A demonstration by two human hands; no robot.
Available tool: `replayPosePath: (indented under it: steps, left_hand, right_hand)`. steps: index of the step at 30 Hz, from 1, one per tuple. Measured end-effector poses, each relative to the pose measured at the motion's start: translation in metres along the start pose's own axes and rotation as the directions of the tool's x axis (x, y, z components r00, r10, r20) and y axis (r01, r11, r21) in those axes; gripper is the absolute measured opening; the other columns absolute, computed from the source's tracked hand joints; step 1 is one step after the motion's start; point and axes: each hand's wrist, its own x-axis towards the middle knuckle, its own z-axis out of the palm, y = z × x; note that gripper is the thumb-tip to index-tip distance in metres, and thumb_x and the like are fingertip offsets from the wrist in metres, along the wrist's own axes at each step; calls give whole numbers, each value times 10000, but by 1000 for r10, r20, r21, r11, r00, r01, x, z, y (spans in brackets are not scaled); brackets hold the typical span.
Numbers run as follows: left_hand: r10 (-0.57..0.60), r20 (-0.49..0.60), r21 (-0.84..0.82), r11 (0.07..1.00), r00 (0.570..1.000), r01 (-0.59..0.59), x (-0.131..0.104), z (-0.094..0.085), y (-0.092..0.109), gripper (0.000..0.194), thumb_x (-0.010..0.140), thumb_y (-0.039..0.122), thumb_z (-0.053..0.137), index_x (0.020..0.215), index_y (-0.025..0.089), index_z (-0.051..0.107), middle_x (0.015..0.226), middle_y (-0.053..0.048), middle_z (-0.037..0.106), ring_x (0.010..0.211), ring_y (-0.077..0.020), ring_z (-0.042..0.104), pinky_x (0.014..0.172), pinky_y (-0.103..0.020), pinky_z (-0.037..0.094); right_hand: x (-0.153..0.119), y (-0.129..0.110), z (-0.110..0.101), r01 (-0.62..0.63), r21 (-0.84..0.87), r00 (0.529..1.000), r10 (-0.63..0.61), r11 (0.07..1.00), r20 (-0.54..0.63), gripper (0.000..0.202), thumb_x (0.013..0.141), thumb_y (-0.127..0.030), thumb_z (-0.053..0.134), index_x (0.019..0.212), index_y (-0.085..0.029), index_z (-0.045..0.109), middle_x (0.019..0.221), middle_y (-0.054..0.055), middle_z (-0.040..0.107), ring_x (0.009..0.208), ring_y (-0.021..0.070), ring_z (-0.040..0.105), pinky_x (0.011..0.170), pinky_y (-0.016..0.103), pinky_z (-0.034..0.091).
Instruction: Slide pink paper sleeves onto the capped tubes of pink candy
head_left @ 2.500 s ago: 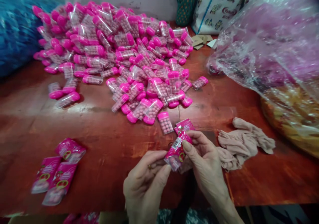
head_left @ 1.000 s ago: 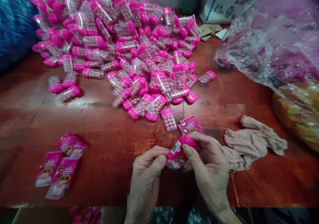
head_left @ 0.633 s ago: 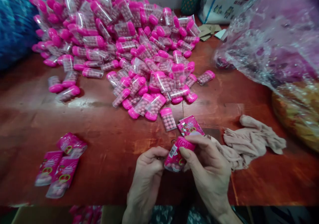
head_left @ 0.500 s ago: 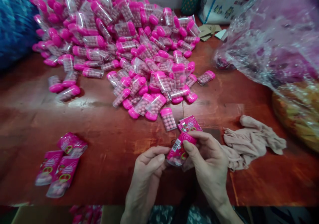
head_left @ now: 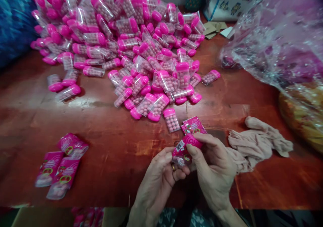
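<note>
Above the table near its front edge, my right hand (head_left: pixel 214 166) pinches a small candy box (head_left: pixel 186 148) wearing a pink printed sleeve with a barcode, thumb on top. My left hand (head_left: pixel 161 173), with a ring on one finger, has its thumb and fingertips closed at the box's lower left end, other fingers curled beneath. Just beyond the hands lie flat pink printed sleeves (head_left: pixel 193 125). Beside these is an unsleeved clear box (head_left: pixel 171 120) with a pink cap and pink candy balls. Part of the held box is hidden by the fingers.
A large heap of pink-capped candy boxes (head_left: pixel 126 42) covers the back of the table. Several sleeved boxes (head_left: pixel 62 178) lie at the left. A beige cloth (head_left: pixel 254 143) rests at the right, near a clear plastic bag (head_left: pixel 275 48). A blue bag (head_left: pixel 15 25) stands back left.
My left hand has moved slightly right and up, its fingers now curled under the lower end of the sleeved box. My right hand keeps its hold, shifted slightly. The view has shifted a little.
</note>
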Motion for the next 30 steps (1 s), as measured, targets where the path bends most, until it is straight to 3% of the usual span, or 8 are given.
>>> replayPosePath:
  steps: [4, 9, 16, 21, 23, 27, 30]
  left_hand:
    - [16, -5, -3, 1000, 1000, -16, 1, 2, -2, 152, 788, 132, 545, 886, 97, 656, 743, -68, 682, 610, -129, 629, 559, -197, 486]
    - [55, -114, 9, 998, 992, -54, 1, 6, -2, 174, 674, 11, 551, 734, 99, 689, 610, -48, 683, 531, -119, 625, 508, -178, 481]
    - [87, 8, 0, 996, 996, -87, -3, 1, 2, 256, 736, 164, 529, 893, 86, 716, 774, -101, 720, 699, -197, 668, 618, -251, 525]
    - [96, 46, -50, 994, 994, -94, -2, 0, 5, 267, 691, 186, 553, 872, 90, 723, 790, -103, 727, 685, -213, 677, 620, -268, 535]
    - [91, 32, -45, 995, 995, -89, -1, 1, 6, 234, 708, 188, 560, 853, 99, 721, 775, -98, 725, 667, -207, 677, 607, -265, 537]
    - [88, -75, 19, 996, 993, -86, 1, 3, 4, 202, 672, 46, 562, 790, 97, 718, 686, -72, 718, 585, -150, 659, 562, -205, 519]
    - [108, -85, 25, 994, 991, -106, 0, 2, 1, 222, 683, 51, 535, 785, 89, 728, 673, -89, 723, 591, -173, 672, 568, -225, 525]
  right_hand:
    - [2, 0, 0, -44, 18, 999, 45, 999, -17, 171, 794, -158, 635, 922, -271, 624, 834, -23, 615, 745, 147, 577, 646, 276, 466]
    - [0, -3, 1, 0, 30, 1000, 0, 1000, -8, 164, 775, -142, 646, 886, -262, 635, 801, -21, 644, 710, 148, 589, 628, 267, 485]
    - [3, 1, -1, -114, 55, 993, 115, 992, -30, 129, 773, -194, 662, 883, -257, 637, 812, -15, 624, 710, 140, 574, 632, 268, 476]
    - [3, 0, 0, -73, 35, 997, 73, 997, -6, 157, 781, -170, 653, 888, -283, 635, 815, -35, 625, 721, 129, 569, 640, 249, 472]
    - [2, -1, 1, -40, 26, 999, 39, 999, 14, 168, 783, -150, 648, 891, -278, 633, 814, -31, 632, 723, 134, 577, 644, 254, 476]
    - [1, -1, 2, 8, 32, 1000, -9, 999, 24, 205, 776, -115, 647, 910, -269, 630, 830, -21, 635, 780, 147, 587, 693, 264, 486]
    - [3, -1, -1, -71, 44, 997, 71, 996, 5, 172, 768, -144, 661, 882, -271, 641, 807, -29, 632, 731, 122, 581, 646, 219, 493]
